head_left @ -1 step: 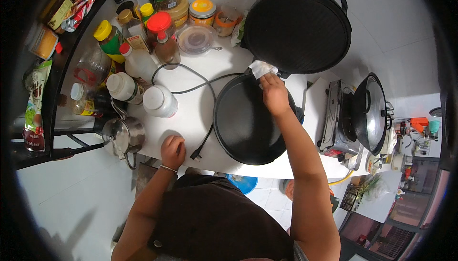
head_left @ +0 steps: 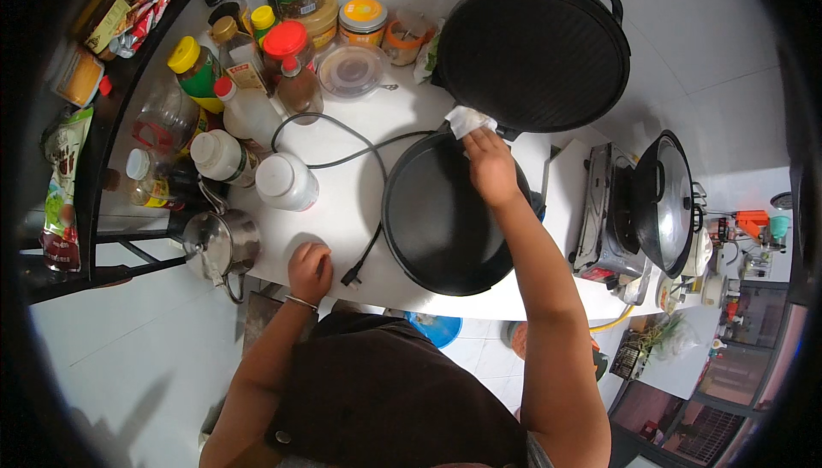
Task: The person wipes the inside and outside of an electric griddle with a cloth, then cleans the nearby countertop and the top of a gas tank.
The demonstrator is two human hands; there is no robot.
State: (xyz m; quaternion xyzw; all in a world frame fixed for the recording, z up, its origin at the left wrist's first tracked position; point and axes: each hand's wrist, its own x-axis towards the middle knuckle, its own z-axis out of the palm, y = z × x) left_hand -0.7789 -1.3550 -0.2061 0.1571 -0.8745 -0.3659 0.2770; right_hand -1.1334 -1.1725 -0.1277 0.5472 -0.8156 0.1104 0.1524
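My right hand (head_left: 494, 175) is closed on a crumpled white tissue (head_left: 468, 122). It presses the tissue against the hinge side of an open electric griddle, at the far rim of the round black lower plate (head_left: 445, 220). Behind it the ridged black lid (head_left: 535, 53) stands raised, its loop handle at the top. My left hand (head_left: 310, 269) rests loosely curled on the white table near its front edge, with nothing visible in it. Beside that hand lies the plug (head_left: 351, 277) of the griddle's black cord (head_left: 370, 149).
A white jar (head_left: 287, 183) stands beyond my left hand, and a steel pot (head_left: 220, 245) sits at the left edge. Several bottles and jars crowd the back left near a black shelf (head_left: 107, 177). Right of the griddle are a gas stove (head_left: 599, 211) and a lidded wok (head_left: 666, 202).
My right hand and the tissue have shifted very slightly to the left. My left hand and the griddle have stayed in place.
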